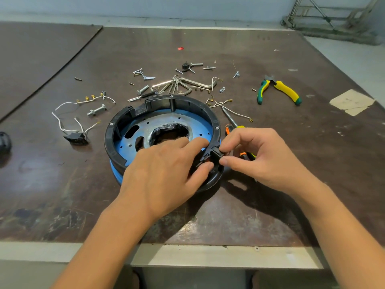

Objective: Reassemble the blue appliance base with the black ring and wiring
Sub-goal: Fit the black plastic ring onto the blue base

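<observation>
Brown laminate covers the table (270,195). The blue base (121,148) lies flat on it near the front edge, with the black ring (110,130) seated on top. The left hand (164,170) grasps the ring's near-right rim between thumb and forefinger. The right hand (264,157) pinches a small black block (216,155) against that rim. The white wiring (62,117) lies apart, left of the base.
</observation>
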